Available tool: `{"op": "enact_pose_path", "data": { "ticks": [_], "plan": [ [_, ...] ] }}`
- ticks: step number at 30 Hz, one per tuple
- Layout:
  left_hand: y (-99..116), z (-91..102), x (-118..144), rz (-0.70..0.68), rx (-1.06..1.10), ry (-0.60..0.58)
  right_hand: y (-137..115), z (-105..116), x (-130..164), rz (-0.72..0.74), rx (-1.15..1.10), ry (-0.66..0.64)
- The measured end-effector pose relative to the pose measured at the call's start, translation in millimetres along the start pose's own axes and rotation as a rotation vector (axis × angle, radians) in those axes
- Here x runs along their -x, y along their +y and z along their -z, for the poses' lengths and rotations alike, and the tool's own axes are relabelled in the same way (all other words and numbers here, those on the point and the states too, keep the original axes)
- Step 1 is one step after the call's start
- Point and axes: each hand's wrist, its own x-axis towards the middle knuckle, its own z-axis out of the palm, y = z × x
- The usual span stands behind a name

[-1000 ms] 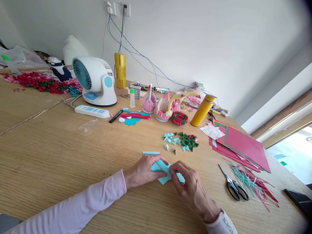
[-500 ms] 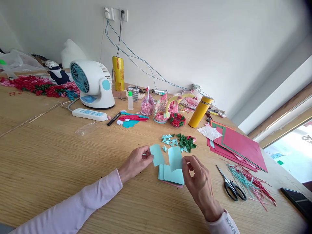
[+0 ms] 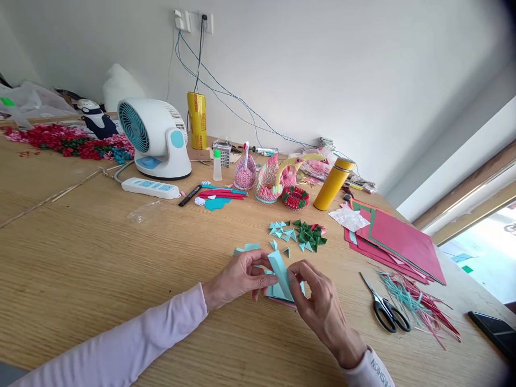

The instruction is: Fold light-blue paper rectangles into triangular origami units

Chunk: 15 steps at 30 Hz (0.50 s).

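Note:
A narrow piece of light blue paper (image 3: pixel 281 275), folded lengthwise, stands tilted between my two hands. My right hand (image 3: pixel 320 301) pinches its right edge between thumb and fingers. On the other side, my left hand (image 3: pixel 244 275) has its thumb and fingertips closed at the paper's left edge. Below lies a stack of light blue paper pieces (image 3: pixel 276 293), partly covered by my hands. More light blue paper (image 3: pixel 252 247) shows behind my left hand. Just beyond are small folded light blue triangles (image 3: pixel 278 231) and a heap of green triangles (image 3: pixel 312 236).
Black-handled scissors (image 3: pixel 385 309) and thin paper strips (image 3: pixel 419 306) lie to the right, with a phone (image 3: pixel 494 330) at the edge. Red sheets (image 3: pixel 407 244) are stacked behind. Farther back stand a yellow bottle (image 3: pixel 334 185), paper swans (image 3: pixel 268 180) and a white fan (image 3: pixel 161 140).
My hands have come closer together. Of the two separate blue pieces, one is now folded between both hands; blue paper now lies on the table behind my left hand.

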Motion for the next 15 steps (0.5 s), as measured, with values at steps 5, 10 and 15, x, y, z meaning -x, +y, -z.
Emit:
{"op": "enact_pose_path", "data": {
  "ticks": [5,10,15],
  "plan": [
    [-5,-2.3,-2,-0.012,0.018,0.055,-2,-2,1,0.036,0.043,-0.015],
    [-1,-4.6,-1,-0.031,0.076,0.130,-11,-1,0,-0.203,-0.181,-0.016],
    [1,-8.7,1,-0.063,0.106,0.179,-14,-7,-3,-0.473,-0.615,-0.082]
  ]
}}
